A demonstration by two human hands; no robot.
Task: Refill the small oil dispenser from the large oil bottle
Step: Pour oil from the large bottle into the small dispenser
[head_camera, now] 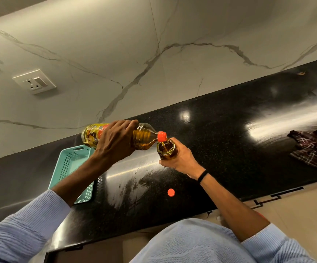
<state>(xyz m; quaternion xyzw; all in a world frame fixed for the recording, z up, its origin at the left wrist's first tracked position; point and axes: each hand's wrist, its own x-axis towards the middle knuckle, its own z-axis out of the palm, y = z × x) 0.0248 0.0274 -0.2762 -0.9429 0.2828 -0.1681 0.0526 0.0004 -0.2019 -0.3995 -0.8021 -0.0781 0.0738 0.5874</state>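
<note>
Black counter (229, 130); basket (72, 164) half-hidden.

Open desk (220, 139) lies between the hands and the checked cloth (314, 149). A teal basket (68, 166) blocks the left; a red cap (171, 192) lies near the front edge.

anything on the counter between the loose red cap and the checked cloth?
No. In the head view the black counter between the red cap and the checked cloth shows only glare and smears; nothing rests there.
</note>
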